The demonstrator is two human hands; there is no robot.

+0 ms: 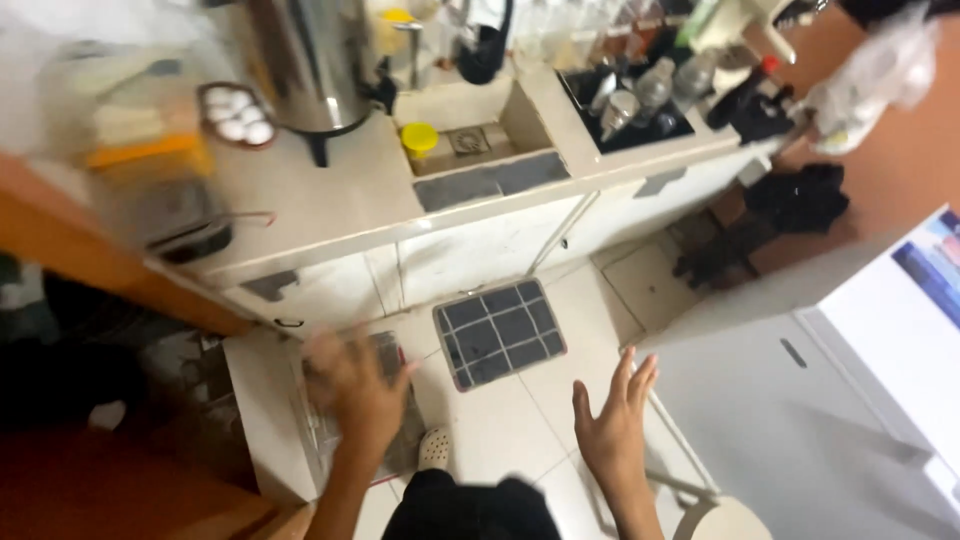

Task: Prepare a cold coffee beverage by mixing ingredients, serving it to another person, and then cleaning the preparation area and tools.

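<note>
— Above the tiled floor (pixel 520 420), what are the hands doing?
— The left hand (pixel 355 385) is blurred, fingers spread, holding nothing, over a grey mat (pixel 395 440). The right hand (pixel 612 425) is wide open and empty too.
— What lies nearest?
— A dark gridded mat (pixel 500 332) between them, by the foot of the white counter (pixel 330 205). A steel urn (pixel 310 60) stands near the counter's back edge.

Counter (pixel 330 200): pale, long, with cupboard doors below
Urn (pixel 310 60): steel, tall — tap at its base
Eggs (pixel 238 113): white, in a small tray left of the urn
Sink (pixel 470 160): sunken — a yellow cup (pixel 419 138) inside it
Floor mat (pixel 500 333): dark squares, pale grid lines
Bottles (pixel 655 85): clustered in a dark tray
</note>
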